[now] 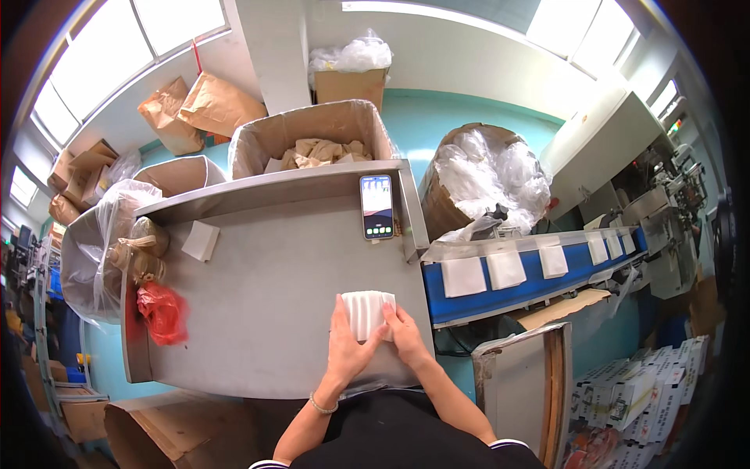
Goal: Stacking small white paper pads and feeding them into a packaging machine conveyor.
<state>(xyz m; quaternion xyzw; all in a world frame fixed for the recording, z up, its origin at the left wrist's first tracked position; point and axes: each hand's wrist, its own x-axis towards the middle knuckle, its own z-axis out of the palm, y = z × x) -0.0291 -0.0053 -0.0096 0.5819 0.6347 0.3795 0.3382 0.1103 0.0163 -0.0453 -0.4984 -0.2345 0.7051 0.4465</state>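
Observation:
Near the front right of the grey metal table (266, 273), my left hand (349, 348) and my right hand (406, 336) grip a small stack of white folded sheets (365, 310) from both sides. The layers stand side by side, their edges facing up; they look like paper tissues or napkins. Fingers of both hands press against the stack's sides, and the thumbs rest at its near edge. A phone (376, 207) with its screen lit lies beyond the stack. One loose white folded piece (201, 241) lies at the table's far left.
To the right, a blue conveyor belt (531, 266) carries several white folded pieces toward the table. Twine rolls (142, 254) and a red plastic bag (162, 314) sit by the left edge. Behind the raised rim stand a lined carton (258, 148) and a box of clear plastic (488, 176).

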